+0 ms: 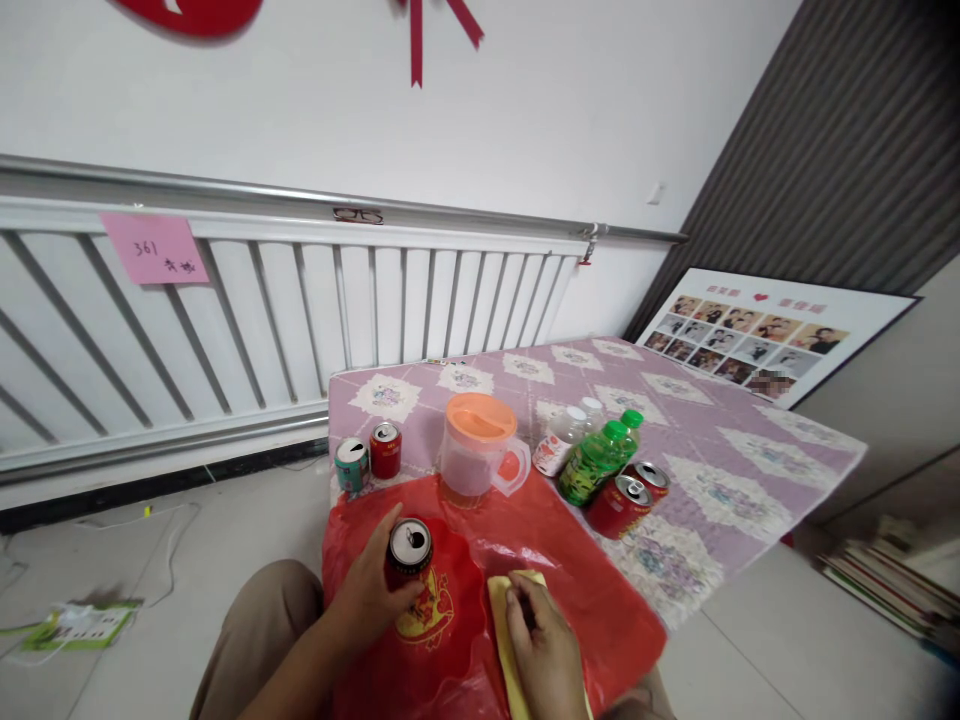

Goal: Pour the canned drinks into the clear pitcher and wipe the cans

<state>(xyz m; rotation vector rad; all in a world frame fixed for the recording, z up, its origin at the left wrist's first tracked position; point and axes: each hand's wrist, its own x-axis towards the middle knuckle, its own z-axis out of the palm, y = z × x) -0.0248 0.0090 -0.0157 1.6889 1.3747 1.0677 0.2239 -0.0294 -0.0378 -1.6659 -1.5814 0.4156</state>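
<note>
My left hand (373, 583) is wrapped round a dark drink can (410, 543) whose top is opened. The can stands upright at a red scalloped tray (466, 590) with a gold print; the hand hides its lower side. My right hand (544, 645) is closed on a folded yellow cloth (504, 640), just right of the tray. Beneath both lies a red plastic sheet (592, 590). Beyond the tray, a clear pitcher (466, 468) with an orange lid has its handle toward the right.
At the back left are a green can (352, 467) and a red can (386, 452). To the right stand white-capped bottles (555, 448), green bottles (589, 468) and red cans (616, 508). A flowered cloth (705, 430) covers the table. Behind is a white radiator (450, 300).
</note>
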